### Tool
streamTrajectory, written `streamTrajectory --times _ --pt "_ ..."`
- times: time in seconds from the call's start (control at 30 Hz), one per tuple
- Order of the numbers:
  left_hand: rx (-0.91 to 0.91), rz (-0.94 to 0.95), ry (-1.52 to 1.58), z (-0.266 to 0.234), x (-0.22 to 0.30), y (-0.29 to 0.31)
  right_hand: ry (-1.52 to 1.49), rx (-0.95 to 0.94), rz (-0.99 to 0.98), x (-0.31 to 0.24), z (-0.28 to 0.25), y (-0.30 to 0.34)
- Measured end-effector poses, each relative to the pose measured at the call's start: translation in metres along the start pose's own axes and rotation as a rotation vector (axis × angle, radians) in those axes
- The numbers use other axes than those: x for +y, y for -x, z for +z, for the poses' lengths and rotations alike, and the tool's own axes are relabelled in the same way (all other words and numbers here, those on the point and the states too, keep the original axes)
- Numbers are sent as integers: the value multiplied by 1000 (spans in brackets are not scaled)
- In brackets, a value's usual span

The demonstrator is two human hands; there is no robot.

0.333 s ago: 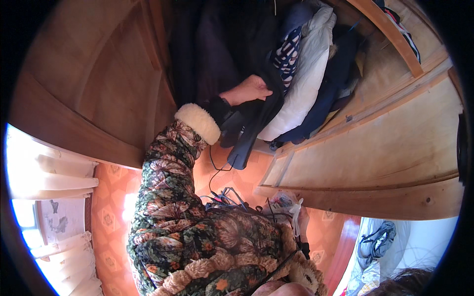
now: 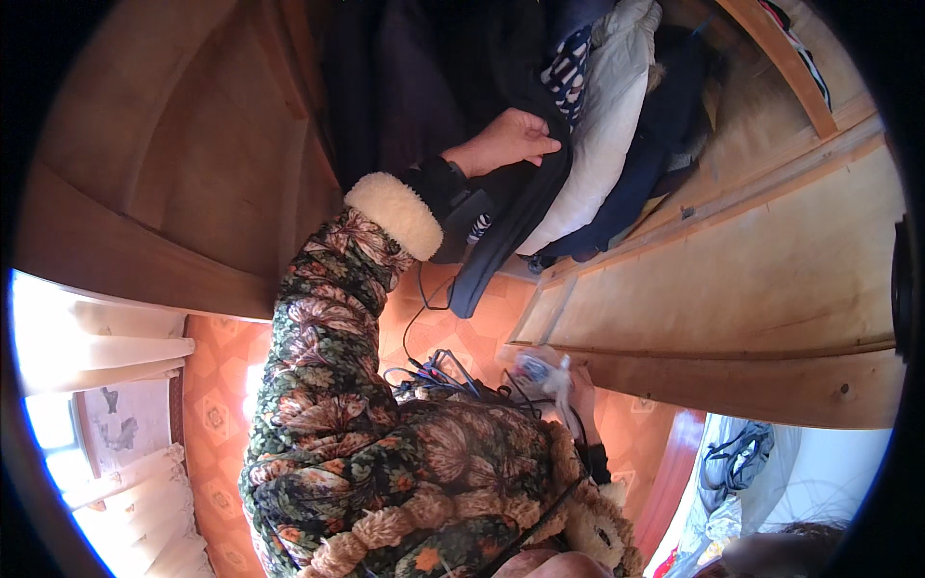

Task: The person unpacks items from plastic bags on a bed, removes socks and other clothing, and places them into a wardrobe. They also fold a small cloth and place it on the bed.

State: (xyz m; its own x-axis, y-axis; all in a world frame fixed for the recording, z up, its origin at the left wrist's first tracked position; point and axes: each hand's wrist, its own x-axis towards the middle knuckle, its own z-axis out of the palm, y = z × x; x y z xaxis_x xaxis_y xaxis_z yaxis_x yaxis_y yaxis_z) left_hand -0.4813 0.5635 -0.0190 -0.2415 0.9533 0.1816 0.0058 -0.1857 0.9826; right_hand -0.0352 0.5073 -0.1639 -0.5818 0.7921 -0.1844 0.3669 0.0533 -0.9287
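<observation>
My left hand (image 2: 511,142) is inside the wardrobe, its fingers pinched on the edge of a black garment (image 2: 515,217) that hangs down in a long strip. Beside it hang a navy-and-white patterned cloth (image 2: 567,75), a white padded garment (image 2: 602,144) and a dark blue garment (image 2: 641,178). My right hand (image 2: 584,393) is low in front of my body, partly hidden, beside a clear plastic bag (image 2: 541,374) that it appears to hold; its fingers barely show. A thin black cable runs from my left wrist down to several cables (image 2: 443,371) near my chest.
Open wooden wardrobe doors stand at left (image 2: 183,222) and right (image 2: 723,289). A wooden bar (image 2: 785,63) crosses the upper right. Below lies the orange patterned floor (image 2: 472,328). Pale curtains (image 2: 116,347) hang at the left; a bluish-grey crumpled cloth (image 2: 737,462) lies at the lower right.
My left hand has moved slightly right and up, its grip still on the black garment, whose lower end has shifted up a little. The plastic bag by my right hand has risen slightly.
</observation>
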Motion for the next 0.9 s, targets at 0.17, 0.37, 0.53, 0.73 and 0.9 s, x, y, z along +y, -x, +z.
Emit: streamTrajectory --times 0.17,0.37,0.53,0.73,0.9 --pt "-10 -17 53 6 -5 -5 379 -216 -479 -35 41 -117" --pt "44 -70 299 23 -13 41 -24 -349 -492 -82 130 -187" --pt "72 -91 355 19 -9 81 -85 -236 -324 -117 143 -186" --pt "169 -25 391 -12 -62 179 -385 -383 -67 -146 72 -102" --pt "478 -281 231 12 -175 256 -856 -452 -25 -163 51 -105"
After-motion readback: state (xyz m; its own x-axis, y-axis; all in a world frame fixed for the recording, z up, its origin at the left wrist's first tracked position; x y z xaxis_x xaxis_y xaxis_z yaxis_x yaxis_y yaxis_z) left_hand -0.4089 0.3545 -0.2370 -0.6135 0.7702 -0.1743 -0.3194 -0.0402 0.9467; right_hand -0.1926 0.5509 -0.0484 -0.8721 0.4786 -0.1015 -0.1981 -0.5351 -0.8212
